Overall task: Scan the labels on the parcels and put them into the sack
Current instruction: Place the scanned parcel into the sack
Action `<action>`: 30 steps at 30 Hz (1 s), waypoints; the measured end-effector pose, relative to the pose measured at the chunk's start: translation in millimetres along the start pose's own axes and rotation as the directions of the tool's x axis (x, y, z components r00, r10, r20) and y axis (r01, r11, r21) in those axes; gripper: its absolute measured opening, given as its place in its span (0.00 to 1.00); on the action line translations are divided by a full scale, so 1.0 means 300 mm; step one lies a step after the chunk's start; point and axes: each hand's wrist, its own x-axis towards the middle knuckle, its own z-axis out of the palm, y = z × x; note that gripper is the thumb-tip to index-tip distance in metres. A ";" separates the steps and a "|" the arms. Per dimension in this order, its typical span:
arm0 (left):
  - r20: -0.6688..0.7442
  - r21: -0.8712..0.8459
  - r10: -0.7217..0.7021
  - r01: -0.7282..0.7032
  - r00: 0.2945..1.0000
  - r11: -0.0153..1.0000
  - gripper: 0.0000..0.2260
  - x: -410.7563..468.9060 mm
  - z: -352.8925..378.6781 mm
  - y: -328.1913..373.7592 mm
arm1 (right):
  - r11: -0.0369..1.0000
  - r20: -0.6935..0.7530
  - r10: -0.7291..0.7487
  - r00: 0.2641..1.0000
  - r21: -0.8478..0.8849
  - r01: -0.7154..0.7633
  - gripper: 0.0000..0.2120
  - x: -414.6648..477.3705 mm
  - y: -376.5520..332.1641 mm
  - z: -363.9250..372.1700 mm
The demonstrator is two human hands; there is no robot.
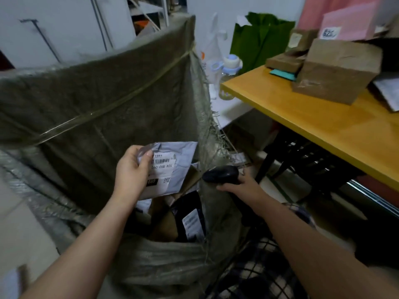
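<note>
**Label-up grey parcel (183, 154) above the sack (97, 100)**

The left grip (131, 171) pinches the parcel's 9 o'clock edge, thumb on the label (163, 168), so its long axis is unclear. The barcode runs toward 3 o'clock. At 3 o'clock the right grip (241, 186) wraps a black scanner (222, 173), handle hidden.

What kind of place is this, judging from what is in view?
Probably a small parcel sorting room. A big woven sack stands open with parcels inside, the left hand holds a labelled grey parcel, the right hand holds a barcode scanner, and cardboard boxes sit on the yellow table.
</note>
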 end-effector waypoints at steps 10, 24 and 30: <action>0.005 -0.038 -0.112 0.112 0.994 0.993 0.01 0.045 0.062 -0.073 | 0.896 -0.371 -0.063 0.927 0.389 0.216 0.08 -0.096 -0.074 -0.057; 0.227 0.075 -0.302 0.292 0.926 0.953 0.06 -0.033 0.405 -0.099 | 0.965 -0.493 -0.202 0.846 0.045 0.257 0.10 -0.184 -0.036 -0.097; 0.259 0.193 -0.143 0.094 0.955 0.977 0.04 -0.030 0.368 -0.091 | 0.974 -0.476 -0.200 0.856 0.001 0.228 0.10 -0.156 0.000 -0.100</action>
